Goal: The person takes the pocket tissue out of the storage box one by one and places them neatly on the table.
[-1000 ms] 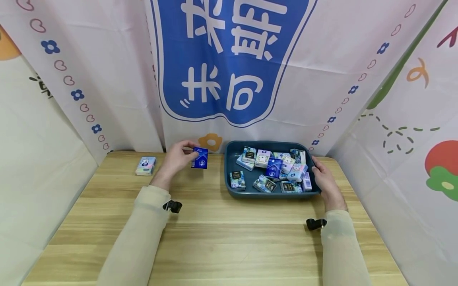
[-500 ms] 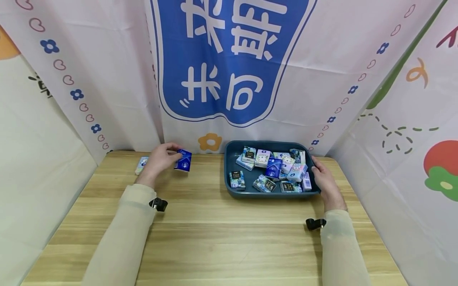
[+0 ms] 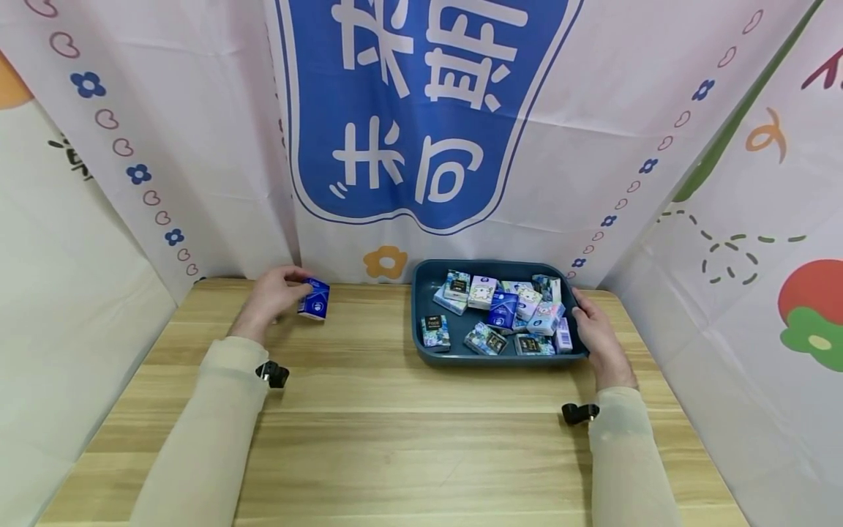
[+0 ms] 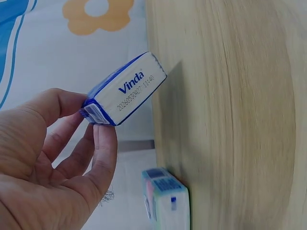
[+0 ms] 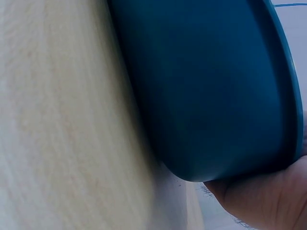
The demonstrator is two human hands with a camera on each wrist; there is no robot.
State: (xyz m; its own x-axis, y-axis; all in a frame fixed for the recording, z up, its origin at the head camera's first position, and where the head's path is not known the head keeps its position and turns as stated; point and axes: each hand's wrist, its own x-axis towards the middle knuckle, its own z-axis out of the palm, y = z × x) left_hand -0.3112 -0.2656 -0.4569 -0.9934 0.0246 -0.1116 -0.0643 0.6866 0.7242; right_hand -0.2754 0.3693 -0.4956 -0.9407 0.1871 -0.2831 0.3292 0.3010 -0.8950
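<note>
My left hand (image 3: pixel 271 298) pinches a blue tissue pack (image 3: pixel 315 298) between thumb and fingertips at the back left of the table. In the left wrist view the tissue pack (image 4: pixel 129 88) shows its white side with "Vinda" on it, held tilted just off the wood. A second, pastel tissue pack (image 4: pixel 170 201) stands on the table below that hand; in the head view the hand hides it. My right hand (image 3: pixel 601 340) grips the right end of a dark teal tray (image 3: pixel 461 359), at its rim. Several small tissue packs (image 3: pixel 503 311) lie loosely in the tray.
The wooden table (image 3: pixel 421 439) runs back to a hanging white cloth (image 3: pixel 342 252) with a blue printed panel. The tray stands close to this cloth. White printed side walls (image 3: pixel 724 351) flank the table.
My left hand has moved left with the blue tissue pack, from near the tray to over the pastel pack, which it now covers in the head view. The right hand and tray stay put.
</note>
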